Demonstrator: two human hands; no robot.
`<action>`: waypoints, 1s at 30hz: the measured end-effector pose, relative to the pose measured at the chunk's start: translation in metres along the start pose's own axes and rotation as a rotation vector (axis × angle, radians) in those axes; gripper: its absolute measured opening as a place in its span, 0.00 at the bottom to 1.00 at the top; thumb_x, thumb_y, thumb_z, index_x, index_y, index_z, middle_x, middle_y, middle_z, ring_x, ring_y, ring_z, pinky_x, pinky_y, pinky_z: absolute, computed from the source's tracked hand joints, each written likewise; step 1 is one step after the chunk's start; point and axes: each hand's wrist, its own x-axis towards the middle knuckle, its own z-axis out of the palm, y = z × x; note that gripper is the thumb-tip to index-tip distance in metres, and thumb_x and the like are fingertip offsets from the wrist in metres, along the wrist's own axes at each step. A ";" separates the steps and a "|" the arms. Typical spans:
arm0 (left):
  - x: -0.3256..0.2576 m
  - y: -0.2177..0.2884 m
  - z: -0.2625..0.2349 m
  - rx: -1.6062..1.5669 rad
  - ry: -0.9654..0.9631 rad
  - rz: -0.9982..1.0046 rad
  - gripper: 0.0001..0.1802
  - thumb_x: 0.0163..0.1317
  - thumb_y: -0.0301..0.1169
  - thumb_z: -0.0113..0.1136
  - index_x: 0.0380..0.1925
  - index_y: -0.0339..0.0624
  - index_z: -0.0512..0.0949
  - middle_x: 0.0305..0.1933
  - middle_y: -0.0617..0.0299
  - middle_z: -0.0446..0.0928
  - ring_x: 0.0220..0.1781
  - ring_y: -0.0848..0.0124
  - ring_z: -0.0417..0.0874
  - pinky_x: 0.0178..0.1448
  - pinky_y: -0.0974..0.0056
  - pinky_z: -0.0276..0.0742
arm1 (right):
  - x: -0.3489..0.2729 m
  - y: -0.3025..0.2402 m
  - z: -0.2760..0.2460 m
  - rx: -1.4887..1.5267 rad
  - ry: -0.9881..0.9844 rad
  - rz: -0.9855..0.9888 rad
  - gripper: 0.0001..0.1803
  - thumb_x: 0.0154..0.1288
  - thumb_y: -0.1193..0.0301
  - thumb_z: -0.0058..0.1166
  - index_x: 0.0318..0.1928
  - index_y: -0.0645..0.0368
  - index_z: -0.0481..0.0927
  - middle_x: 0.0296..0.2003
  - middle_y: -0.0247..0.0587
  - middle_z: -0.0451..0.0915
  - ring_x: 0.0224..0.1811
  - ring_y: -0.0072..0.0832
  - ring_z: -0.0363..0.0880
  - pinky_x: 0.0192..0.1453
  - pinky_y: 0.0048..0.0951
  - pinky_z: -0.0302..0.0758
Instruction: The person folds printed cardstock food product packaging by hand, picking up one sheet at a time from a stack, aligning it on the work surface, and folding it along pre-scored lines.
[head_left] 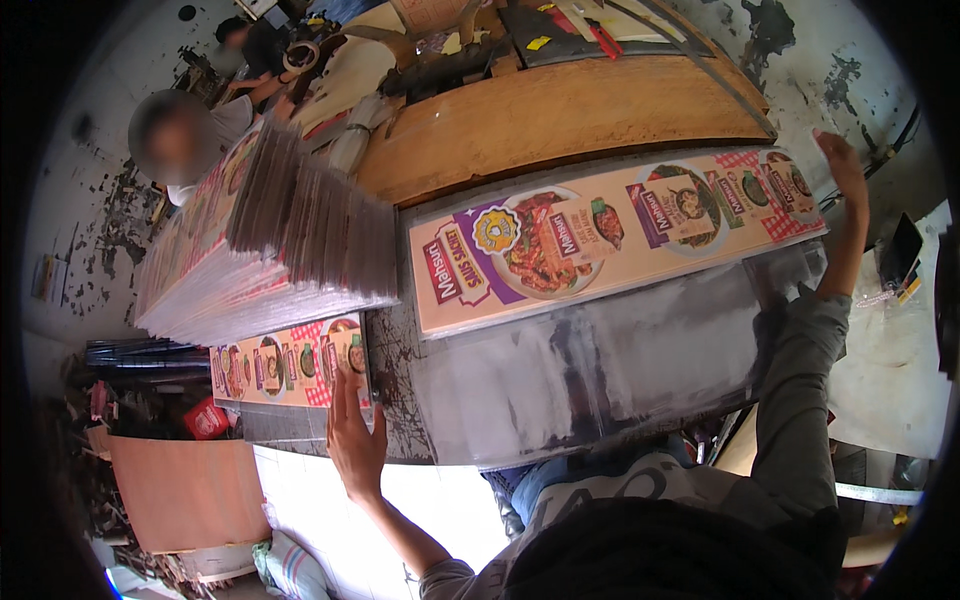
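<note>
A long printed card (590,245) with food pictures lies across the work table on my right side. Nearer to me, a clear plastic sheet or sleeve (600,370) lies flat along the card's edge. My right hand (843,170) is raised by the card's far right end, its fingers extended and nothing seen in them. On the left, my left hand (355,440) has its fingers stretched and thumb apart, fingertips over the right end of a smaller-looking printed card (290,365). Behind that card rises a tall, fanned stack of plastic-covered printed cards (300,215).
A wooden board (560,110) stretches behind the long card. Beyond it, a red cutter (604,40) rests on a dark surface and a tape roll (301,57) sits farther left. Two people are at the back left. A brown panel (190,495) stands at lower left.
</note>
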 end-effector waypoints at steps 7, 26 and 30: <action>0.000 0.009 0.025 0.067 0.510 0.084 0.18 0.55 0.18 0.53 0.46 0.40 0.76 0.49 0.54 0.76 0.52 0.61 0.77 0.53 0.58 0.78 | -0.038 -0.135 -0.044 0.245 -0.013 -0.210 0.22 0.64 0.58 0.48 0.53 0.58 0.73 0.49 0.35 0.75 0.52 0.24 0.71 0.58 0.25 0.62; -0.061 0.122 0.024 -0.513 0.643 0.661 0.07 0.49 0.14 0.59 0.29 0.35 0.79 0.29 0.53 0.81 0.35 0.63 0.84 0.42 0.62 0.81 | -0.263 -0.365 0.118 1.131 -1.316 0.018 0.17 0.61 0.67 0.54 0.42 0.70 0.70 0.30 0.48 0.80 0.26 0.25 0.80 0.25 0.21 0.76; -0.066 0.121 0.023 -0.515 0.517 0.659 0.08 0.55 0.29 0.60 0.34 0.40 0.79 0.33 0.58 0.81 0.41 0.64 0.83 0.55 0.56 0.73 | -0.259 -0.359 0.110 1.281 -1.150 0.166 0.20 0.60 0.72 0.55 0.50 0.66 0.65 0.36 0.45 0.77 0.37 0.25 0.79 0.33 0.22 0.80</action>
